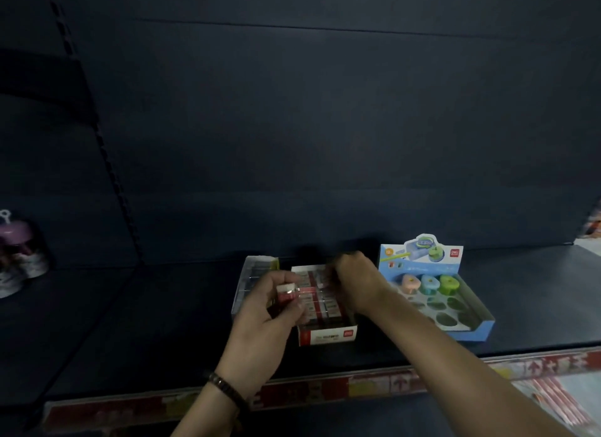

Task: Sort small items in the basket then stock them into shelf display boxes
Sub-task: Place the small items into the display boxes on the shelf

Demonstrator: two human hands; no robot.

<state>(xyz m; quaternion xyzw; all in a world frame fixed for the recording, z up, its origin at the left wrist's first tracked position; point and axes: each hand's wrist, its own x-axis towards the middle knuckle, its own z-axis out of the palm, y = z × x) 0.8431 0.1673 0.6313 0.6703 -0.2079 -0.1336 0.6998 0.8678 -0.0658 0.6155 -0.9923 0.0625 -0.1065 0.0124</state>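
A red-and-white display box full of wrapped erasers stands on the dark shelf. My left hand holds a small red-and-white eraser between thumb and fingers, just left of the box. My right hand reaches over the box's far end with its fingers curled down among the erasers; what they hold is blurred. A clear plastic box sits behind and left of the red one.
To the right stands a blue display box with three coloured sharpeners in its back row and several vacant slots. A purple-capped item sits at the far left. A red patterned strip lines the shelf's front edge.
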